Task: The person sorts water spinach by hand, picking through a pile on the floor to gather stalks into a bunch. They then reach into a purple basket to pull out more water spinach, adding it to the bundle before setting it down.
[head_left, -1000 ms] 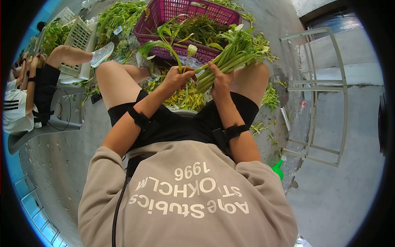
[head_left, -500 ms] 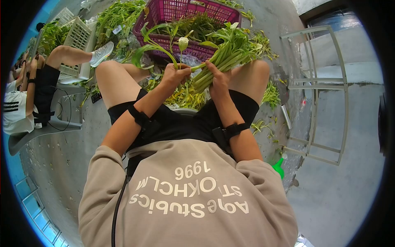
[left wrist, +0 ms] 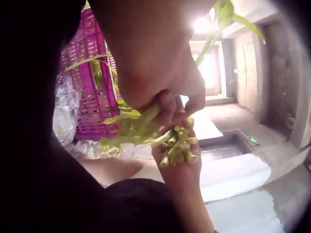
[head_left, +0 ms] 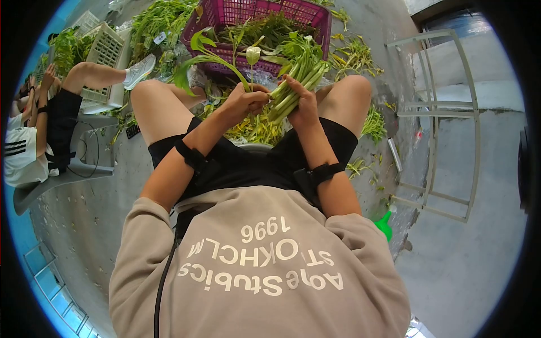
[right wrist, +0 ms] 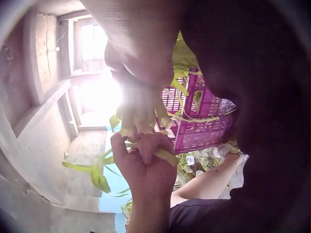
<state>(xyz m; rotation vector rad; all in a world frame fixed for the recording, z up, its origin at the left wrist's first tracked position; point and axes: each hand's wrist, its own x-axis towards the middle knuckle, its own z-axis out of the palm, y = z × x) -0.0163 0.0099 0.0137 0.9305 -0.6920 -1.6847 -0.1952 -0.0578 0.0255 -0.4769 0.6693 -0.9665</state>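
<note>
My right hand [head_left: 304,107] grips a bunch of leafy green vegetable stalks [head_left: 297,84], cut ends towards me and leaves leaning over the crate. Beside it, my left hand [head_left: 245,105] pinches a single leafy stalk [head_left: 217,59] whose long leaves spread up and left. The fingertips of the left hand are right at the cut ends of the bunch. In the left wrist view the pale cut ends [left wrist: 178,145] stick out from the right hand, close under the left fingers. In the right wrist view the left hand [right wrist: 146,162] holds its stalk just below the bunch.
A purple crate [head_left: 197,34] with greens in it stands ahead. Yellowish leaves [head_left: 253,132] are heaped between my knees. More greens [head_left: 160,25] lie on the floor. Another person [head_left: 25,149] sits at left beside a white crate [head_left: 107,48]. A metal frame [head_left: 476,141] stands right.
The bunch has swung from leaning right to pointing more straight ahead. My left hand has shifted slightly, still pinching its stalk, whose leaves now lean further left.
</note>
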